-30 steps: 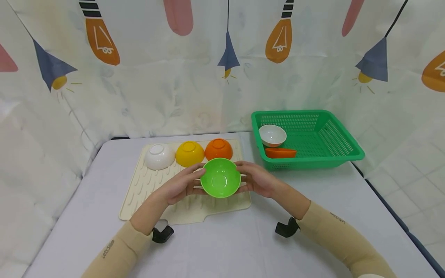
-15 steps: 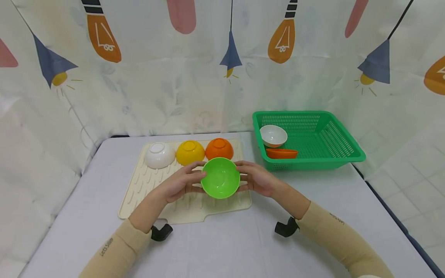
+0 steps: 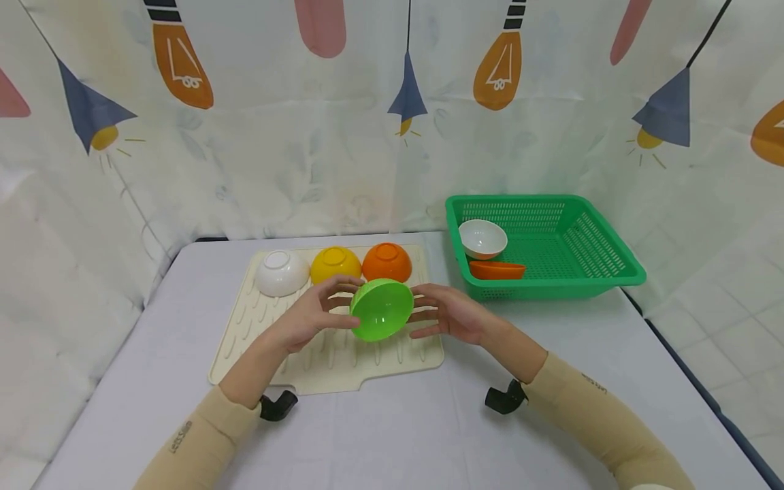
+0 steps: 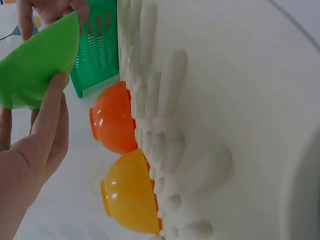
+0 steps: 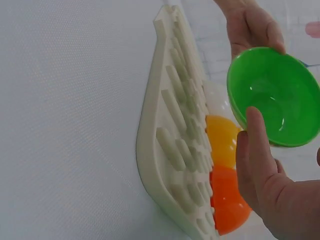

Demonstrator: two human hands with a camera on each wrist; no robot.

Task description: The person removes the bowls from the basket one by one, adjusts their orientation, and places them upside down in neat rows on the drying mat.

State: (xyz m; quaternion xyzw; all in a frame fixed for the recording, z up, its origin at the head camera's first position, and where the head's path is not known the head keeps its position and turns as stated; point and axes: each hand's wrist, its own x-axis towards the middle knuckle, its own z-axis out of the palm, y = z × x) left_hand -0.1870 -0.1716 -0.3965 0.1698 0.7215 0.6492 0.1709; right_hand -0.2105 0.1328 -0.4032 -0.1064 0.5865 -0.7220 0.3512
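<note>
A green bowl [image 3: 382, 310] is held above the drying mat, tilted with its inside towards the head camera. My left hand [image 3: 312, 314] pinches its left side, thumb near the rim and fingers behind; the left wrist view shows the green bowl [image 4: 40, 65] from outside. At the other side, my right hand [image 3: 456, 316] has its fingers extended by the rim, with the thumb apart from the bowl in the head view. Whether those fingertips touch it is unclear. Upside down along the mat's back sit a white bowl [image 3: 282, 273], a yellow bowl [image 3: 335, 264] and an orange bowl [image 3: 387, 263].
The cream drying mat [image 3: 257, 340] has raised ridges and lies on the white-covered table [image 3: 392, 435]. At the back right stands a green basket [image 3: 551, 289] containing a white bowl [image 3: 482, 238] and an orange bowl [image 3: 497, 271]. A patterned curtain [image 3: 306, 170] hangs behind.
The green bowl has turned and shifted slightly left, showing more of its outside. My left hand has changed its hold, and the right thumb and fingers have loosened from the bowl's side.
</note>
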